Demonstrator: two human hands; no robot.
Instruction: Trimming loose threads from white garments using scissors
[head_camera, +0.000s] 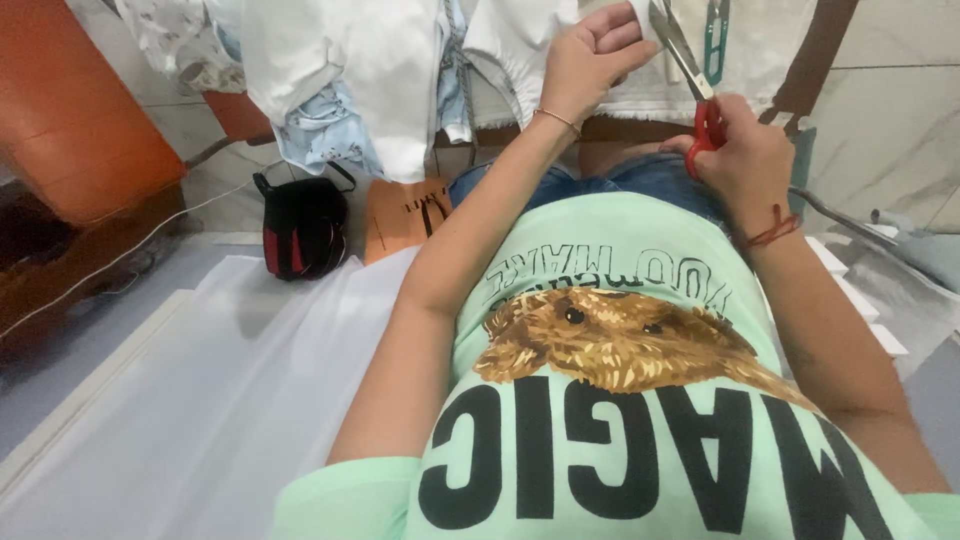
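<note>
Two hands work at the far edge of your lap. Your right hand (745, 160) is clenched around the red handles of the scissors (690, 70), so the handles sit inside your grip and the blades run up and away from it, leaning a little to the left; that is their long axis. The blades are grey metal, parted slightly, tips towards the white cloth (610, 95). Your left hand (590, 55) lies just left of the blades, fingers curled and pinching a fold of that cloth beside the scissor tips. Just beyond your right hand, past the blades, green snips (716, 40) lie on the counter (790, 40), pointing away from you.
</note>
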